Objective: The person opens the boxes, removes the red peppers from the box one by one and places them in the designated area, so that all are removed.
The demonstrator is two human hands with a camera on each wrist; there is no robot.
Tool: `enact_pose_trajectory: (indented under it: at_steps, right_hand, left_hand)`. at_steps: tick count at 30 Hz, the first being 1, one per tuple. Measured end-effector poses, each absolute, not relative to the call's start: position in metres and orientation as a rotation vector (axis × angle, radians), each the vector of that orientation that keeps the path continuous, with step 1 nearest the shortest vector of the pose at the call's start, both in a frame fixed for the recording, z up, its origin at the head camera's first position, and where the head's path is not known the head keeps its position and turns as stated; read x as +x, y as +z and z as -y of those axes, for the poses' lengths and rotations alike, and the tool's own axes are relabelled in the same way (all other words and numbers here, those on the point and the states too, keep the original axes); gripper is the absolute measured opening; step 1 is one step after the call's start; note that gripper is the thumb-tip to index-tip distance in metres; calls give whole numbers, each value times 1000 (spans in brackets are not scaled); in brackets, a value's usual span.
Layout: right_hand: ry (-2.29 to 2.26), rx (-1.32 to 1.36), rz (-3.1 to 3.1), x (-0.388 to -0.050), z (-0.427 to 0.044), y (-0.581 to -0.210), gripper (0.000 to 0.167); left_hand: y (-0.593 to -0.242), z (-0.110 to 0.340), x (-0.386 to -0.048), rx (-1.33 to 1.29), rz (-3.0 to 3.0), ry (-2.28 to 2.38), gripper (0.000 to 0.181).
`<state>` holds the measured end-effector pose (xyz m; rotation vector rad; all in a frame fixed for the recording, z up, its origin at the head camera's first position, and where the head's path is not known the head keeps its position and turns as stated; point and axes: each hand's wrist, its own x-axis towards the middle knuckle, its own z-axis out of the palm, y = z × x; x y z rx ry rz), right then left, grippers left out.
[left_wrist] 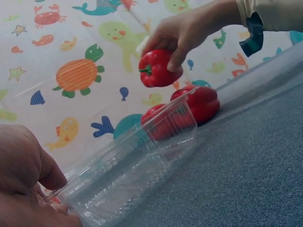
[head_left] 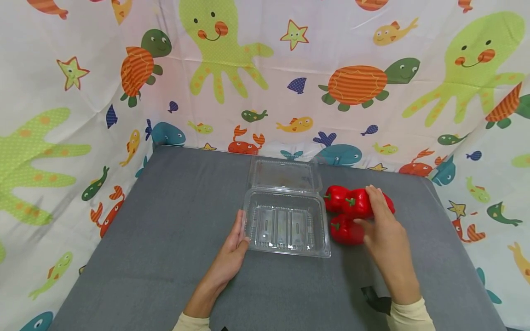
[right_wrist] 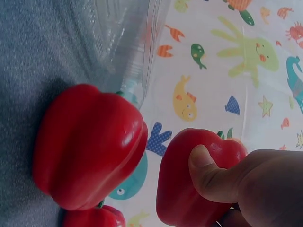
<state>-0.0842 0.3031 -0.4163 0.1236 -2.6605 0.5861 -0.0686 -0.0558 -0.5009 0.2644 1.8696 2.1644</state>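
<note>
A clear plastic clamshell container [head_left: 285,252] lies with its lid [head_left: 285,174] folded back. My left hand [head_left: 232,253] grips the container's left rim, thumb on the near side in the left wrist view. In my right hand [head_left: 387,239] is a red bell pepper [left_wrist: 158,68], pinched between thumb and fingers and raised above the table. Under it, two more red bell peppers rest right of the container: a nearer pepper [head_left: 347,230] and a farther pepper [head_left: 335,197]. Another bit of red shows past the right fingers; whose it is, I cannot tell.
A grey cloth covers the table [head_left: 174,230]. Behind and at both sides hangs a white curtain [head_left: 265,69] printed with sea animals. A dark band [left_wrist: 253,35] circles the right wrist.
</note>
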Motion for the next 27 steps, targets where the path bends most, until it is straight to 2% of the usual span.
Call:
enact_pose_trajectory:
  at_steps: [9, 27]
  right_hand:
    - [589, 98, 2652, -85, -313, -418, 106]
    - [604, 28, 2742, -82, -335, -421, 105]
  left_hand:
    - [-501, 56, -69, 266, -1865, 2166, 77]
    - [-499, 55, -68, 262, -1872, 2174, 76]
